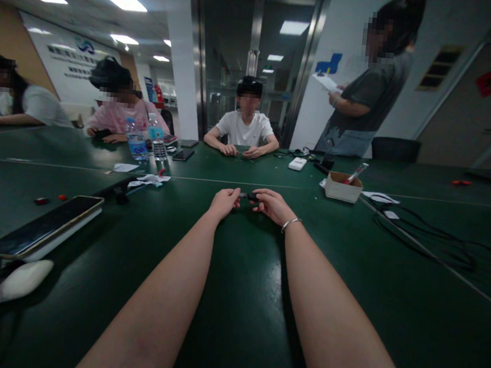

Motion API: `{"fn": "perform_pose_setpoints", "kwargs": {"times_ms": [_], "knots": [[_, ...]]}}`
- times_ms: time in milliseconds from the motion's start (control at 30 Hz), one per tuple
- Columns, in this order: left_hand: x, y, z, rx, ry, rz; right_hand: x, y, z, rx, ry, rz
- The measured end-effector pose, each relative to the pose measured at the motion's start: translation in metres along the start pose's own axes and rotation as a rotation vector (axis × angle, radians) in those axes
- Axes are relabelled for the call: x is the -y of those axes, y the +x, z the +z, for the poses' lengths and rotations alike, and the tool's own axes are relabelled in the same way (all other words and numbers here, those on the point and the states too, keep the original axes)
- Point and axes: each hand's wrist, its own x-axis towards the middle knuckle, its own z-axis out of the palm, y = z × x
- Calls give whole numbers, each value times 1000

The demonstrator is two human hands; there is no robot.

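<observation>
In front of me, over the green table (238,299), my two hands meet at a small black piece with a grey, metal-looking end (252,197); its exact kind is too small to tell. My right hand (273,205), with a silver bracelet (290,225) at the wrist, pinches the black part between thumb and fingers. From the other side, my left hand (225,202) is closed, its thumb and fingertips at the grey end. The curled fingers hide some of the piece.
Left are a phone on a white box (45,228), paper scraps (149,181) and water bottles (135,141). A small carton (343,189) and black cables (431,236) lie right. A person (246,123) sits opposite; others sit left, and one stands right holding a clipboard.
</observation>
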Motion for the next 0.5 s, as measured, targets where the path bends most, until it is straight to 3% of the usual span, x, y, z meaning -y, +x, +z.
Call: {"fn": "perform_pose_setpoints", "kwargs": {"times_ms": [500], "knots": [[-2, -3, 0, 27, 36, 26, -1, 1, 0, 55, -40, 8]]}}
